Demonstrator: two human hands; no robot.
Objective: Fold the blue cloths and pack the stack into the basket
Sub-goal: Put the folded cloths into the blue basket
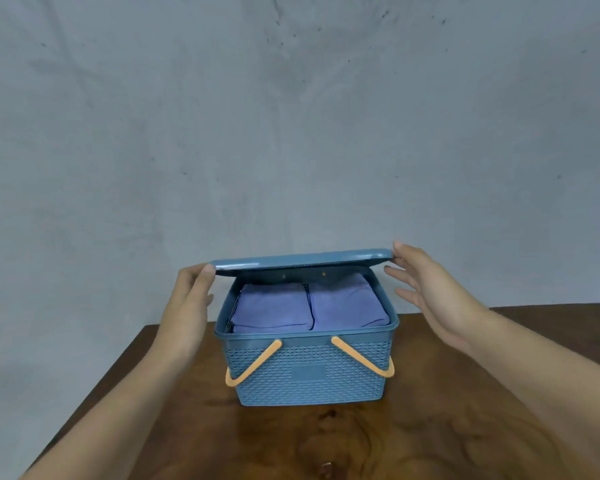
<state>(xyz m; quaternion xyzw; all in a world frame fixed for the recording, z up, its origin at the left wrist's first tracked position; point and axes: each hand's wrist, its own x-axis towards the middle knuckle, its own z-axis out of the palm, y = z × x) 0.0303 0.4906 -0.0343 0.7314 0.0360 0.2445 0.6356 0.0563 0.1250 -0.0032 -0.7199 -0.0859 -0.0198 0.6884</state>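
Basket: blue woven-pattern plastic basket (309, 370), low in the middle of the frame, standing on the brown wooden counter (326, 445).
Cloths: folded blue cloths (274, 310) lie inside the basket in two piles side by side, filling it to just under the rim.
Lid: blue lid (302, 259) is held over the basket, its front edge raised, the opening showing beneath it.
Left grip: left hand (191, 306) pinches the lid's left corner, thumb on top.
Right grip: right hand (426, 289) has fingers apart and straight, the thumb tip touching the lid's right corner.
Handles: two orange handles (253, 363) hang folded down against the front wall.
Background: grey scuffed wall (291, 116) fills the upper frame.
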